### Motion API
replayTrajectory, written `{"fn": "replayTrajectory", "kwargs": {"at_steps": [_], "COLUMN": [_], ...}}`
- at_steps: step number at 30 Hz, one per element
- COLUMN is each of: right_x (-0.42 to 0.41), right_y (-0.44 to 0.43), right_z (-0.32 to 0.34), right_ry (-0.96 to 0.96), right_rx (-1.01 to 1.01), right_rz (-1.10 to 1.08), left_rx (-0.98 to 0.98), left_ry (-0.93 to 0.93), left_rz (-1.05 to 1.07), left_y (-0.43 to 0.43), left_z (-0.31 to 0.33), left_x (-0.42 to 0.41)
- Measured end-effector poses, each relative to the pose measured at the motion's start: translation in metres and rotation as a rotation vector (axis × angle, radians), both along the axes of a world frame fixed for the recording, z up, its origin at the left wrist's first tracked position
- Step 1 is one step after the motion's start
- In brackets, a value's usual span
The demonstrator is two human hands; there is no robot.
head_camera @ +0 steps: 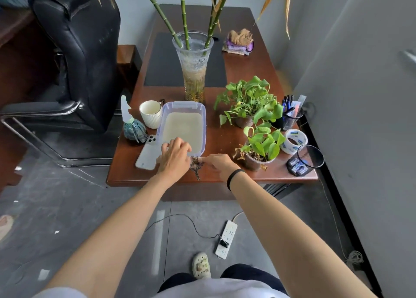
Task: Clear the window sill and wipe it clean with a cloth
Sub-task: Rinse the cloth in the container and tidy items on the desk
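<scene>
A clear plastic box [203,126] with a pale lining stands at the near end of the brown wooden table [227,140]. My left hand [175,158] lies over the box's near rim with its fingers curled onto the edge. My right hand [219,163], with a black band on its wrist, reaches left with fairly straight fingers. Its blurred fingertips touch a dark braided cord [196,168] lying between my two hands by the box's near right corner. A folded purple cloth [237,47] with a tan rag on it sits at the far right of the table.
On the table stand a glass vase of bamboo [193,63], two potted plants [247,101] [261,149], a white cup [150,114], a spray bottle [132,128], a phone [147,153], a tape roll [293,141] and mesh pen holders [306,160]. Left is a black chair [78,56]; a power strip [226,239] lies on the floor.
</scene>
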State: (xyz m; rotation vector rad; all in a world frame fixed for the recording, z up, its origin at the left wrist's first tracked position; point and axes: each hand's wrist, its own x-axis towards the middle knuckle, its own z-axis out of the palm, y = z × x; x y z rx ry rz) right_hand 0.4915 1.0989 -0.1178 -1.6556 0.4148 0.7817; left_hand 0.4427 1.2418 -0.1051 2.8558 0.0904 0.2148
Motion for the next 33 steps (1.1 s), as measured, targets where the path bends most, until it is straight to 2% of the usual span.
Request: {"fn": "replayTrajectory", "kwargs": {"at_steps": [6,9,14,18,23,27,33], "right_x": [0.012,0.024,0.034,0.042,0.054,0.063,0.073], "right_y": [-0.06,-0.111,-0.181,-0.251,-0.343,-0.408,-0.468], "right_z": [0.061,0.089,0.099,0.102,0.094,0.08,0.064], "right_ry": [-0.048,-0.14,-0.238,-0.295,-0.305,-0.239,-0.131], "right_rx": [0.012,0.025,0.021,0.013,-0.051,-0.053,-0.044], "right_rz": [0.065,-0.025,-0.203,-0.31,-0.351,-0.332,-0.365], "left_rx": [-0.129,-0.223,-0.217,-0.302,-0.454,-0.492,-0.523], "left_ry": [-0.003,0.062,0.137,0.116,0.117,0.11,0.132], "left_rz": [-0.15,-0.212,-0.298,-0.313,-0.169,0.001,0.183], "left_y": [-0.065,-0.112,-0.177,-0.24,-0.322,-0.376,-0.403], "left_z": [0.022,0.044,0.06,0.063,0.054,0.042,0.025], "left_x": [0.041,0.059,0.076,0.092,0.111,0.125,0.135]}}
